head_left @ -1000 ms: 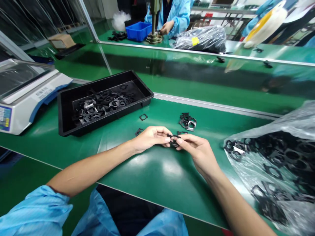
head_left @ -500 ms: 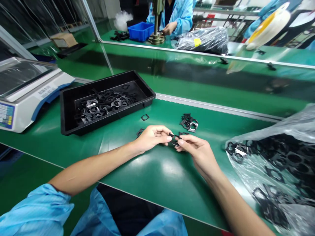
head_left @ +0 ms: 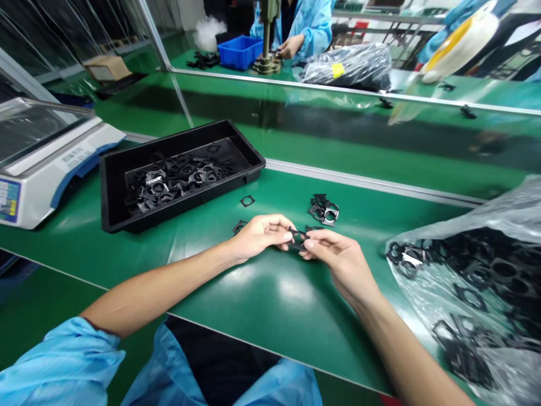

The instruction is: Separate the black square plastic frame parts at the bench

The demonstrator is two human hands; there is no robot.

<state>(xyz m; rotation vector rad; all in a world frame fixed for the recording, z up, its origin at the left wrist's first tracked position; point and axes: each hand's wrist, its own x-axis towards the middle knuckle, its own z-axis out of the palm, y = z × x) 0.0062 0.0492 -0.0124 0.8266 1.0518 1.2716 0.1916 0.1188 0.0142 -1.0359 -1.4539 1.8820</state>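
a thin black square frame (head_left: 298, 239) with a round hole

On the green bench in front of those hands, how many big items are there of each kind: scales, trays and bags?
White digital weighing scale: 1
Black plastic tray: 1
Clear plastic bag of black frames: 1
Total: 3

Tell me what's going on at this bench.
A person is pinching a small black square frame between the fingertips of the left hand and right hand. More frames lie loose on the green bench mat, in a black tray and in a clear plastic bag. A digital scale stands to the left; a co-worker works beyond.
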